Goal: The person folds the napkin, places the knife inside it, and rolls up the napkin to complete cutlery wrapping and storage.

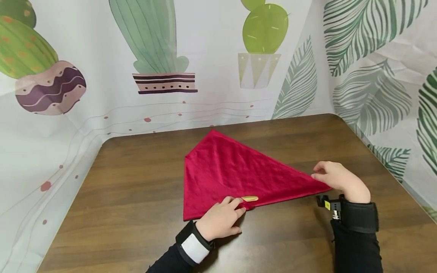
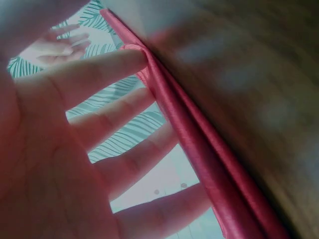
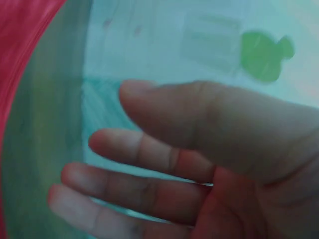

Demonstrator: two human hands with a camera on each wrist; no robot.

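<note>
A crimson cloth (image 1: pixel 235 170), folded to several corners with a long point to the right, lies on the table. On its near edge lies a slim gold-coloured piece (image 1: pixel 250 198), its kind unclear. The left hand (image 1: pixel 220 220) rests its fingertips on the near edge beside that piece. Seen from the left wrist, its spread, fairly straight fingers (image 2: pixel 134 164) touch the folded cloth edge (image 2: pixel 199 144). By the cloth's right point is the right hand (image 1: pixel 336 178). In the right wrist view its loose fingers (image 3: pixel 144 194) hold nothing, and the cloth (image 3: pixel 25 45) is apart from them.
The brown wooden table (image 1: pixel 129 182) has rounded far corners. Behind it and to the right hangs a white backdrop (image 1: pixel 218 45) printed with cacti and leaves. Black bands with devices sit on both wrists; the right one carries a small camera mount (image 1: pixel 332 204).
</note>
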